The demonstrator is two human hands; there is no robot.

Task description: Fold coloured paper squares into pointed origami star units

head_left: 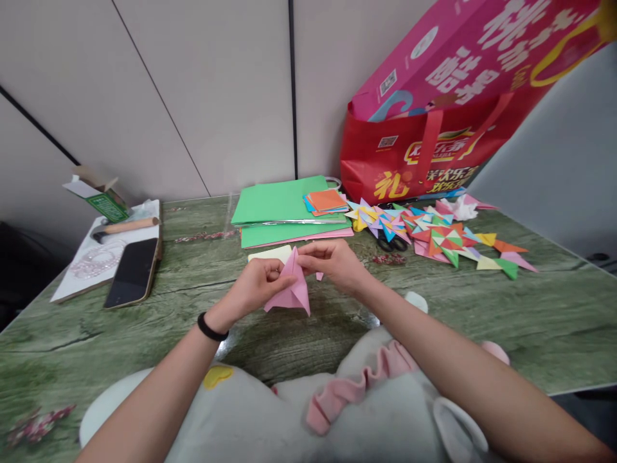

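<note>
Hands (299, 270) pinching pink folded paper (292, 288), narrow tip pointing up, long axis near upright.

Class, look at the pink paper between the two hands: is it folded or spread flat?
Folded: the pink paper shows creases and rises to a narrow point.

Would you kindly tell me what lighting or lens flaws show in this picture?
Head view: the red bag looks stretched toward the upper-right corner; small glints brighten the green table near the black wristband; the floral patch at lower left is blurred.
</note>
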